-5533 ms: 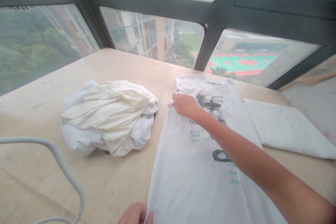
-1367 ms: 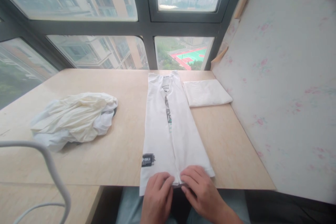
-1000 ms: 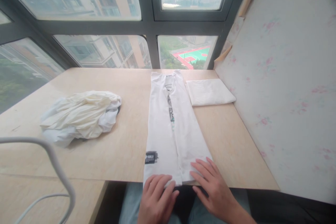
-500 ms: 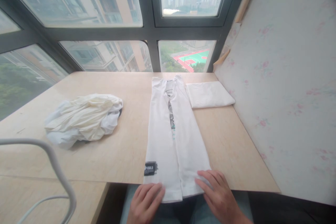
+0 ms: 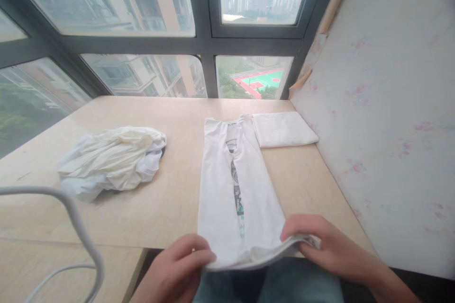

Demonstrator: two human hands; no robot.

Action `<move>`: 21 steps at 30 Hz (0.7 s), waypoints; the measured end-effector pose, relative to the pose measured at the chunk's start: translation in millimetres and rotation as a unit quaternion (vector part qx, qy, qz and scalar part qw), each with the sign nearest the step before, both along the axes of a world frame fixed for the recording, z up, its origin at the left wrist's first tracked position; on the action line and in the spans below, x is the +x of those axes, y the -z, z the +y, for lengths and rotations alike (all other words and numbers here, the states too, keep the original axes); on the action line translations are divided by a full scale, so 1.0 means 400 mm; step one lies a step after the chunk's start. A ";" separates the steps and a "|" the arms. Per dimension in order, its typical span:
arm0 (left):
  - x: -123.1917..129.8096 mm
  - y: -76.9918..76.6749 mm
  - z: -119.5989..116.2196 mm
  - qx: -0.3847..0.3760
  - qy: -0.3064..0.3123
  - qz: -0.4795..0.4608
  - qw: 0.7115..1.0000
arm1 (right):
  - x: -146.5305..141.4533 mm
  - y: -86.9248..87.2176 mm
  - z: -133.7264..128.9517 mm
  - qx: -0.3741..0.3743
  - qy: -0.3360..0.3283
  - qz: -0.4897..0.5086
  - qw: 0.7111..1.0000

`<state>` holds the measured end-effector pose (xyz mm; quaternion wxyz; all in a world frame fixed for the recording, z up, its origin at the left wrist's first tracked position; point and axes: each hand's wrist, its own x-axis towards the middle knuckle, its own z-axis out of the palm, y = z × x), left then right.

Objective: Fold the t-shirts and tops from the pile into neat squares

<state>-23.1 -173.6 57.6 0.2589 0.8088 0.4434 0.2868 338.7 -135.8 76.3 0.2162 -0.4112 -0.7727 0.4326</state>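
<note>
A white T-shirt (image 5: 222, 189) lies lengthwise on the table, its two sides folded in toward the middle. Between the folded sides a strip of dark and green print shows, below the collar at the far end. My left hand (image 5: 181, 265) pinches the near left corner of the shirt. On the near right, my right hand (image 5: 320, 241) grips the other corner, thumb under and fingers over the cloth. The near edge is lifted and sags a little between my hands, past the table's front edge.
A folded white cloth (image 5: 284, 129) lies at the back right by the papered wall (image 5: 384, 128). A crumpled cream and white garment (image 5: 113, 161) sits on the left of the wooden table (image 5: 177, 165). A grey curved tube (image 5: 76, 220) stands at the front left. Windows border the back.
My hands have closed on the near corners and lifted that edge. The shirt has slid toward me, and its black label has gone out of sight.
</note>
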 end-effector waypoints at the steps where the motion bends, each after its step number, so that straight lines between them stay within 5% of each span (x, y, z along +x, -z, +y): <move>1: 0.000 -0.019 0.071 0.006 -0.022 -0.005 1.000 | -0.005 0.002 0.058 0.011 0.046 0.002 0.999; 4: 0.012 -0.025 0.303 -0.024 -0.115 -0.065 0.991 | -0.039 0.043 0.256 0.017 0.163 0.034 0.986; 7: 0.030 0.048 0.482 -0.088 -0.229 -0.137 0.960 | -0.080 0.125 0.424 -0.008 0.264 0.059 0.963; 9: 0.035 0.116 0.541 -0.102 -0.267 -0.154 0.946 | -0.096 0.192 0.490 -0.005 0.327 0.063 0.943; 14: 0.013 0.230 0.547 -0.093 -0.302 -0.183 0.931 | -0.083 0.322 0.513 0.010 0.390 0.085 0.917; 21: 0.000 0.253 0.530 -0.074 -0.339 -0.206 0.915 | -0.072 0.343 0.505 0.029 0.408 0.140 0.902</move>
